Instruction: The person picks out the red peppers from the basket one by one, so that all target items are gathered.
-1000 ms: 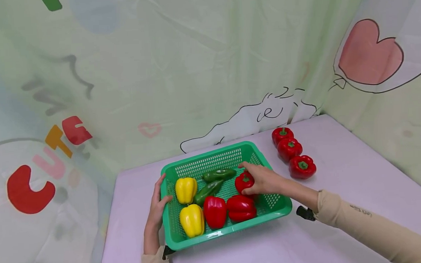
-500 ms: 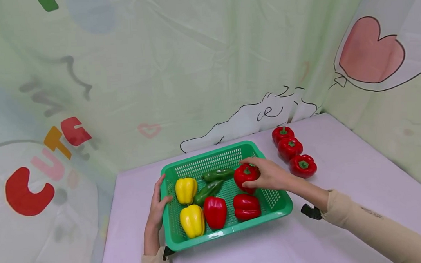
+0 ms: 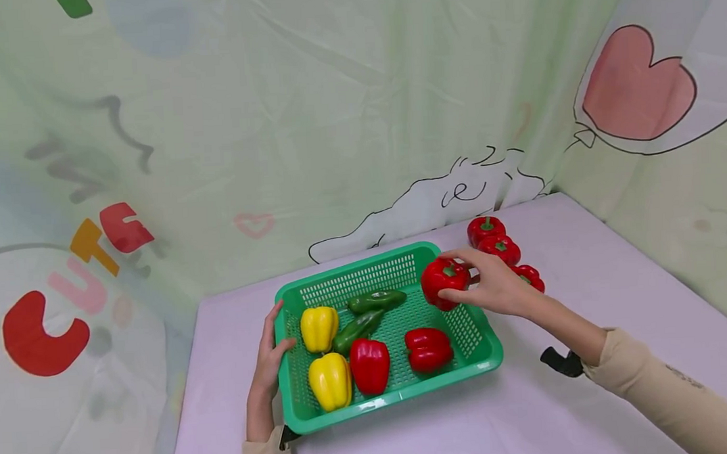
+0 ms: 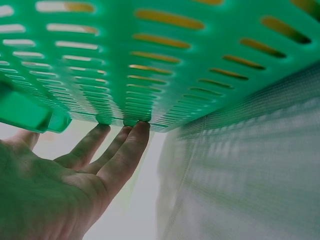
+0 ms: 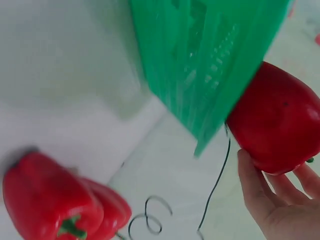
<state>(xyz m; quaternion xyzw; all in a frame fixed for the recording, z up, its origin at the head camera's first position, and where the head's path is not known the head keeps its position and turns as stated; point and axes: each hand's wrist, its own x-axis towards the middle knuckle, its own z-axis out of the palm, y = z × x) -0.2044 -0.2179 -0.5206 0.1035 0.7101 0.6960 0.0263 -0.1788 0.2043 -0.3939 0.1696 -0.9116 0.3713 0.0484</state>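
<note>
My right hand (image 3: pixel 499 285) grips a red bell pepper (image 3: pixel 436 283), stem up, over the right end of the green plastic basket (image 3: pixel 401 396). The right wrist view shows its fingers around the lower part of the held pepper (image 5: pixel 280 120), close by the basket's rim. My left hand (image 3: pixel 266 363) holds the basket's left side, thumb over the rim; its fingertips touch the slotted outer wall in the left wrist view. Inside lie two yellow bell peppers (image 3: pixel 330 381), two green chili peppers (image 3: pixel 377 301) and two red bell peppers (image 3: pixel 371 367), one lying on its side (image 3: pixel 428 349).
Several red bell peppers (image 3: pixel 500 249) stand in a row on the pale lilac tabletop (image 3: pixel 584 258), right of the basket; my right hand partly covers the nearest. A printed curtain (image 3: pixel 334 120) hangs behind and beside the table.
My right hand has raised the red bell pepper from the basket's floor and carried it right, towards the rim. A red pepper by the front wall has shifted slightly right. My left hand stays put.
</note>
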